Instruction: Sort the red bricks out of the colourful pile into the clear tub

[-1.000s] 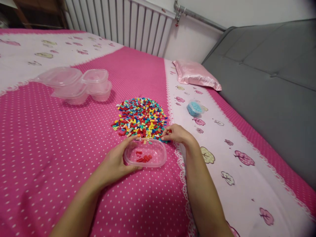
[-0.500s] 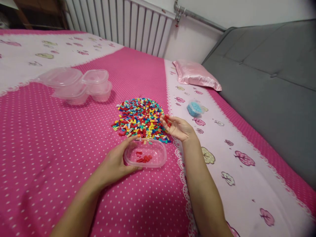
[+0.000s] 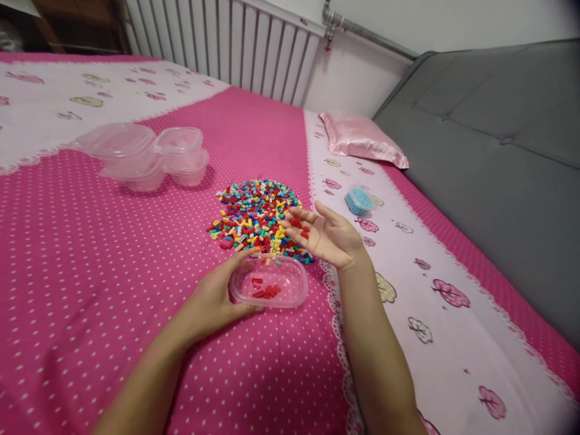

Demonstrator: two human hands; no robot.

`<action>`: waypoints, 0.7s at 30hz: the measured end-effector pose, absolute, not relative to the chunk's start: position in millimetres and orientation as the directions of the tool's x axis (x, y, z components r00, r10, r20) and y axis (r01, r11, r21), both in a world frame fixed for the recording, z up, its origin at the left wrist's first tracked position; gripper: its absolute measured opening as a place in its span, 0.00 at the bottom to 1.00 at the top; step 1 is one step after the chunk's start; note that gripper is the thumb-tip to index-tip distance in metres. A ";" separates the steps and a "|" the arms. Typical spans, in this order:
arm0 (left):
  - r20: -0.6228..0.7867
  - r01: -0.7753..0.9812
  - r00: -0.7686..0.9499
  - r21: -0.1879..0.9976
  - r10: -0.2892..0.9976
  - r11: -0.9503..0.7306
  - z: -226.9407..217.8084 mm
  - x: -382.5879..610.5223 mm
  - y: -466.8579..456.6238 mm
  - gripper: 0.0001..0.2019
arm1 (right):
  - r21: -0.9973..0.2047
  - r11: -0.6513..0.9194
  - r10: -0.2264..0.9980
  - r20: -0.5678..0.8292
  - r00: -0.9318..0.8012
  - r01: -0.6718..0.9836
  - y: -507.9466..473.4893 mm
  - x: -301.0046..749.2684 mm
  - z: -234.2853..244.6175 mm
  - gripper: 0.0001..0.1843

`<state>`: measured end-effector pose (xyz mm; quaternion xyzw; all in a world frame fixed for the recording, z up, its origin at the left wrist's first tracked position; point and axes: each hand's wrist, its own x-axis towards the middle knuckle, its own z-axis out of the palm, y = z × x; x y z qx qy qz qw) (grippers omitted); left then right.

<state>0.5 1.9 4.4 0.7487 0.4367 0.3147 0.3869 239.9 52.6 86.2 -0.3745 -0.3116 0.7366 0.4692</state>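
Observation:
My left hand [image 3: 215, 296] grips the left end of a clear plastic container [image 3: 301, 290], thumb along the near side and fingers along the far side. Inside it lie several small red toy bricks [image 3: 270, 292]. My right hand [image 3: 333, 238] is held palm up above the right edge of a heap of mixed-colour toy bricks [image 3: 254, 208]. A few red bricks [image 3: 296, 223] rest on its outstretched fingers. The heap lies on the bedspread just beyond the container, and my right hand hides part of its right side.
Stacked clear lidded containers [image 3: 158, 160] stand at the left. A small container of blue pieces [image 3: 359, 200] sits to the right, near a pink pillow [image 3: 362, 139]. A grey headboard [image 3: 489, 109] runs along the right, and a white radiator [image 3: 226, 42] stands behind the bed.
My right hand has turned palm up and opened, showing the red bricks lying on its fingers. My left hand still holds the container in the same place.

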 end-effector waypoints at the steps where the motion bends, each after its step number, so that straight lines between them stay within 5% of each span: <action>1: 0.141 0.407 0.422 0.853 0.896 -0.326 5.0 1.0 1.8 0.41 | -0.830 -0.368 0.919 -0.254 -0.302 -0.420 49.3 235.6 88.2 0.17; 10: 0.154 0.406 0.428 0.847 0.891 -0.342 12.1 4.0 -0.5 0.40 | -0.989 -0.147 0.894 -0.118 -0.432 -0.033 24.0 215.6 98.1 0.21; 14: 0.137 0.416 0.412 0.851 0.901 -0.320 8.6 2.6 -0.6 0.41 | -1.000 -0.025 0.976 -0.028 -0.215 0.014 32.2 231.3 92.0 0.17; 17: 0.130 0.396 0.415 0.865 0.900 -0.308 5.6 1.3 0.3 0.41 | -0.952 0.084 0.993 0.103 0.052 0.295 45.5 248.2 77.8 0.07; 21: 0.121 0.368 0.426 0.882 0.896 -0.294 5.7 1.3 1.0 0.39 | -0.727 -0.048 0.970 0.130 0.205 0.685 57.2 261.9 61.3 0.06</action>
